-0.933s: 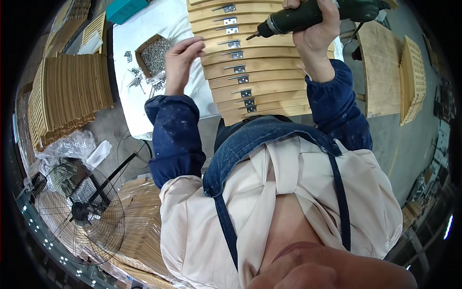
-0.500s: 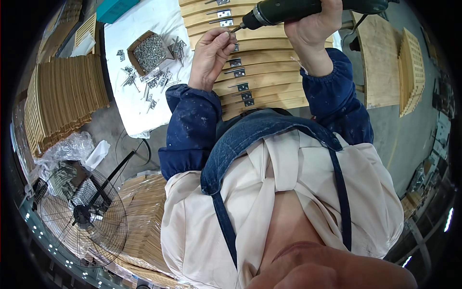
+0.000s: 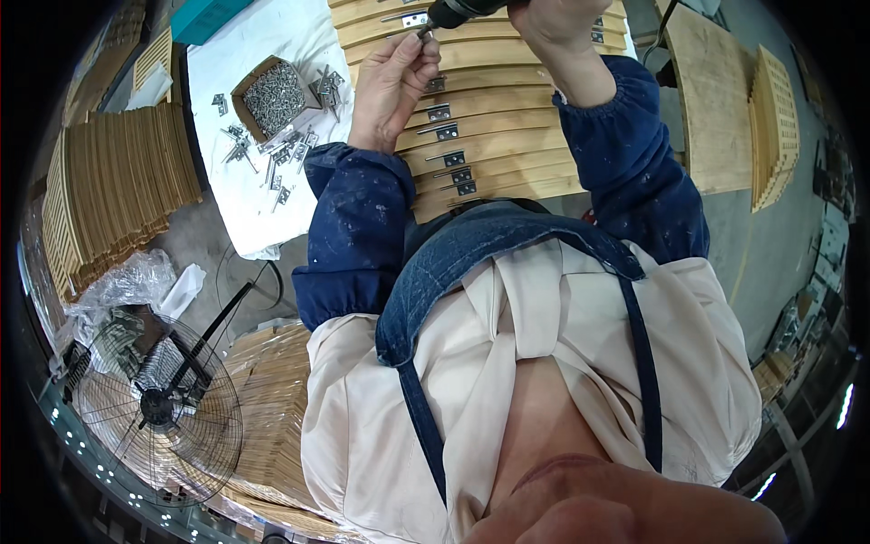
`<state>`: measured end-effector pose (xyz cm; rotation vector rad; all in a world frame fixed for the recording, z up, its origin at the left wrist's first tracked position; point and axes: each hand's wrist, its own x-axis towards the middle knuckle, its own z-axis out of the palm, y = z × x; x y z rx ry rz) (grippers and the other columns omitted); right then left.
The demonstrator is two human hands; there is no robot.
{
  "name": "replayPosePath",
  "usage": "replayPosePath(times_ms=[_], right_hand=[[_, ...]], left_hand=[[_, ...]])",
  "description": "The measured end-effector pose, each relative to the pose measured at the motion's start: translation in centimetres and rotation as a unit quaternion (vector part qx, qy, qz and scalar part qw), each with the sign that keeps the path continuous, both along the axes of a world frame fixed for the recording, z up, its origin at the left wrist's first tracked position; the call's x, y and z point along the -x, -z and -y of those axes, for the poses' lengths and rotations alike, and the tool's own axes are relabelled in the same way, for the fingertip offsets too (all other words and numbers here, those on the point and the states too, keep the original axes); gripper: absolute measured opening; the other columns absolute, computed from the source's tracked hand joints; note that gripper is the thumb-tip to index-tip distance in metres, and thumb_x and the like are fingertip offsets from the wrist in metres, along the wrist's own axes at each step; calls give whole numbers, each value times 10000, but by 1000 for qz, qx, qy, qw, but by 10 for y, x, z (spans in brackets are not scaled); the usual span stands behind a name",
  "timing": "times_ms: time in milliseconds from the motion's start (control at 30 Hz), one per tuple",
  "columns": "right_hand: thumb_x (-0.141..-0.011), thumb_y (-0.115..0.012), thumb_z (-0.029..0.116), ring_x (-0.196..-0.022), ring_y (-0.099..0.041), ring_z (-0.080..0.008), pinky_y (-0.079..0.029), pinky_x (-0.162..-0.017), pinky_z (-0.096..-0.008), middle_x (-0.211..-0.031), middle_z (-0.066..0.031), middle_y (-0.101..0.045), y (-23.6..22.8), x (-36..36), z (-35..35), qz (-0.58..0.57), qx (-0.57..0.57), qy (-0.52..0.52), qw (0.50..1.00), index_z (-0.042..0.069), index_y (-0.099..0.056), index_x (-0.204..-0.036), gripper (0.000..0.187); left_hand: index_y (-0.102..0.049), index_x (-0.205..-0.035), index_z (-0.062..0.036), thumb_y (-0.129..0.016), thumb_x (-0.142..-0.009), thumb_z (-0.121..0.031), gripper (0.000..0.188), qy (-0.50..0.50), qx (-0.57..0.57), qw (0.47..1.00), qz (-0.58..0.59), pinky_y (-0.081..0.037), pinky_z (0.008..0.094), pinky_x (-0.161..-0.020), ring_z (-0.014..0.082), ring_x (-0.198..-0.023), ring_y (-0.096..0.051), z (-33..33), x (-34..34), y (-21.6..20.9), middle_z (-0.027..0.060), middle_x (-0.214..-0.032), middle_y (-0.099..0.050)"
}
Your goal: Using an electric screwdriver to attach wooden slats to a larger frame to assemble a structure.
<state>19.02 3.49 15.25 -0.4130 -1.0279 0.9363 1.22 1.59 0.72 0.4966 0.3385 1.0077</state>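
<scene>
My right hand (image 3: pixel 564 34) is wrapped round a dark green power drill (image 3: pixel 464 9), part of which lies beyond the top edge of the picture. My left hand (image 3: pixel 395 89) pinches finger and thumb together right at the drill's tip; what they hold is too small to make out. Under both hands lies a row of pale wooden slats (image 3: pixel 507 127). Small metal plates with pins sit along the slats, one of them a dark hinge-like plate (image 3: pixel 460 175) near me. The uppermost plate (image 3: pixel 414 20) is just beyond my left fingertips.
On a white-covered table at left stands a cardboard box (image 3: pixel 313 112) of screws (image 3: pixel 275 98), with loose metal plates (image 3: pixel 288 152) around it. A teal bin (image 3: pixel 204 18) is behind. Stacked slatted wood (image 3: pixel 118 181) and a fan (image 3: pixel 156 406) stand left; a plywood board (image 3: pixel 716 109) lies right.
The drill and my right hand have moved farther away and a little left, the drill partly leaving view. My left hand has shifted slightly away and left, still pinched at the drill's tip.
</scene>
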Motion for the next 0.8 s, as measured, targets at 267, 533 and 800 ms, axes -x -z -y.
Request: replayPosePath(times_ms=[267,533,800], right_hand=[[-982,-614,259,-715,-638,-209,-535,-674,-345,-948,-152,-692,1,-1,-20,-37,-12,-30,999,67,-549,-1206,302],[-976,-624,260,-715,-637,-212,-535,-684,-338,-944,-151,-690,0,4,-11,-37,-1,-39,999,70,-565,-1199,299],[-962,-651,266,-719,-638,-200,-532,-676,-323,-929,-156,-684,2,5,-13,-35,6,-78,996,53,-553,-1202,335]], left_hand=[[-694,-1175,42,-665,-1006,-72,205,-20,-11,999,-41,-620,286,-778,192,-915,-708,-7,18,-2,146,-1036,-732],[-691,-1155,36,-684,-1005,-116,214,12,-1,1000,17,-574,263,-735,182,-880,-671,-11,21,6,137,-992,-716],[-689,-1151,43,-660,-1026,-147,229,36,-20,999,16,-539,253,-668,152,-784,-622,-12,22,5,124,-939,-694]])
